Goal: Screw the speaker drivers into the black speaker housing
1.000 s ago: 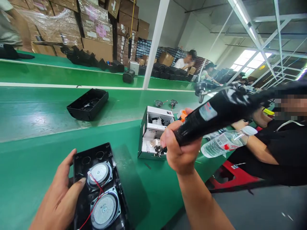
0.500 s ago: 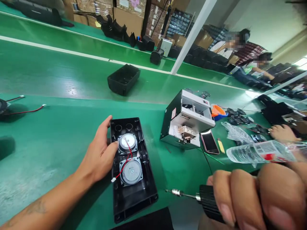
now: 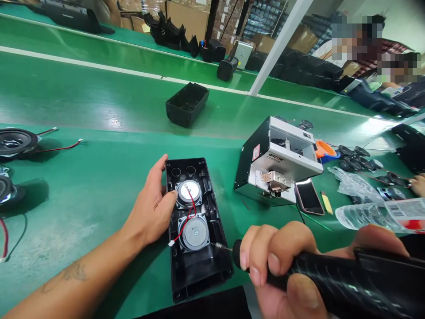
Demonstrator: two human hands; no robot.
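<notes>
My left hand (image 3: 151, 210) grips the left side of a black plastic speaker housing (image 3: 195, 277), its thumb over the edge. Two round speaker drivers (image 3: 195, 232) sit inside the housing, one above the other. A red and black wire with a white connector (image 3: 171, 243) lies across them. My right hand (image 3: 279, 252) is wrapped round a black electric screwdriver (image 3: 338, 279). The screwdriver's bit (image 3: 219, 246) points left, over the housing beside the lower driver's right corner. Whether the tip touches a screw I cannot tell.
A screw feeder machine (image 3: 282, 161) stands right of the housing, with a phone (image 3: 309, 198), a yellow strip (image 3: 326, 203) and a plastic bottle (image 3: 372, 215) beyond. Another black housing (image 3: 187, 106) lies behind. Loose speakers (image 3: 15, 142) are at left. Another person's hand (image 3: 418, 184) shows far right.
My right hand has brought the screwdriver left, so its bit is now over the housing by the lower driver. My left hand keeps its hold; the view has shifted.
</notes>
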